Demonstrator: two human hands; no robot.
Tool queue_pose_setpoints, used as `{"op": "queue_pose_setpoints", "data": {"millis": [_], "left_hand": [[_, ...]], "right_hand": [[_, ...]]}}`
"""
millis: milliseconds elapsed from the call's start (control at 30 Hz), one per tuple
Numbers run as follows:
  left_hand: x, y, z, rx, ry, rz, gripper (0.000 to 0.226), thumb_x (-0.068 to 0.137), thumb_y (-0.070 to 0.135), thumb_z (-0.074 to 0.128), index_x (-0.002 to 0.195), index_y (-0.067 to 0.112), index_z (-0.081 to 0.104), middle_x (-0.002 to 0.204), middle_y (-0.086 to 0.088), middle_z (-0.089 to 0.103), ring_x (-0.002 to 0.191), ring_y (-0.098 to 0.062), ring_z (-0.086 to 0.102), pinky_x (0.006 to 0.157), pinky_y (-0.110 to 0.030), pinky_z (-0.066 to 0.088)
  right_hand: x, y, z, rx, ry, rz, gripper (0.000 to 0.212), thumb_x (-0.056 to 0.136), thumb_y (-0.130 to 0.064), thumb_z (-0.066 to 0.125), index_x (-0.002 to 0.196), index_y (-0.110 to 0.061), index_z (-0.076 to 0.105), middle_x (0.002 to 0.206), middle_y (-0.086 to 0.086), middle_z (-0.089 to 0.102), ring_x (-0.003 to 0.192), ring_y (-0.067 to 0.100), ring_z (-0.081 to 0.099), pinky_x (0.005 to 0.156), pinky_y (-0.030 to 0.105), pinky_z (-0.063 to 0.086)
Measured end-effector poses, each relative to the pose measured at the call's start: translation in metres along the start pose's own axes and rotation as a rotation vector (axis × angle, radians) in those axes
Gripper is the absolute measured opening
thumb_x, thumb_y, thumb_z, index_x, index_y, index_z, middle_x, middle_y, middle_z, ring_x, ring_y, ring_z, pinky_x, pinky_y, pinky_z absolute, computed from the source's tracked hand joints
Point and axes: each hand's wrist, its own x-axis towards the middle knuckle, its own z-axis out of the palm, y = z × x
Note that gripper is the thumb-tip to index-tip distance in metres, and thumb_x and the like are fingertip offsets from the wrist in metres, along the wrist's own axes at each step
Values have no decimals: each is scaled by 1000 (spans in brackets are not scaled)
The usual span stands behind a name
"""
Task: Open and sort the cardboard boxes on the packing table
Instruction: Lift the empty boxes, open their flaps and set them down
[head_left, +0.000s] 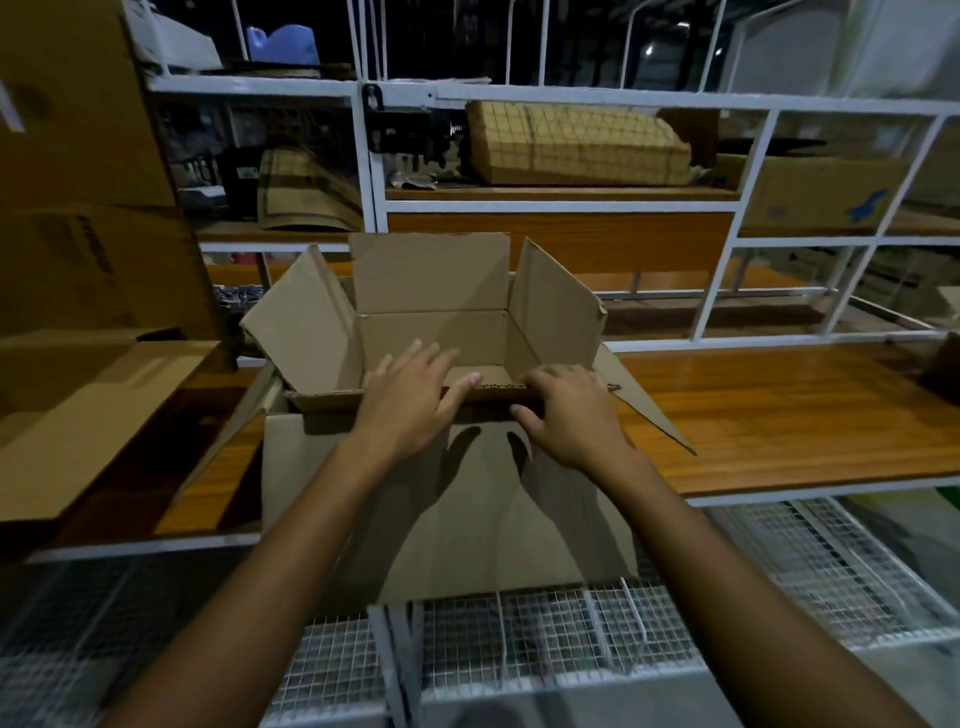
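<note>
Left hand (410, 402), right hand (569, 415) on brown cardboard box (434, 332), 3 flaps upright.

It is dim here, warm light coming from above and ahead, so the left hand (410, 400) and right hand (566, 413) throw dark finger shadows onto the near flap of the cardboard box (311, 467) and the bench (779, 410) carries a soft sheen. Beyond the shelving (571, 98) it is near black, and toward the edges its white frames bow and the wire mesh (519, 634) looks smeared.
</note>
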Motion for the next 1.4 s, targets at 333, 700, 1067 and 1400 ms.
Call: {"op": "queue_pose_setpoints", "data": {"millis": [333, 700, 1067, 1400], "left_hand": [[-142, 38, -6, -303, 326, -303, 66, 97, 49, 45, 154, 19, 29, 164, -5, 19, 151, -19, 12, 119, -38, 15], [-295, -23, -69, -114, 495, -558, 65, 97, 45, 48, 153, 15, 34, 161, -5, 27, 150, -19, 18, 117, -29, 18], [-331, -184, -134, -12, 564, -638, 59, 97, 43, 47, 149, 15, 39, 159, -5, 32, 149, -18, 21, 118, -31, 18], [-301, -356, -182, 64, 444, -569, 59, 98, 46, 43, 146, 12, 44, 153, -11, 42, 149, -24, 22, 119, -44, 23]], "right_hand": [[-115, -13, 7, 533, 208, -28, 76, 92, -54, 56, 155, -22, 29, 161, 10, 29, 147, 26, 29, 113, 34, 27], [-165, -139, 31, 898, -47, -258, 75, 91, -57, 51, 155, -24, 29, 163, 4, 27, 148, 17, 27, 112, 28, 26], [-117, -321, 55, 1073, -123, -326, 67, 96, -42, 60, 154, -24, 34, 162, -1, 29, 148, 15, 27, 114, 33, 32], [-48, -456, 108, 1055, -138, -267, 61, 97, -40, 60, 151, -21, 39, 159, 5, 33, 145, 23, 31, 109, 53, 42]]}}
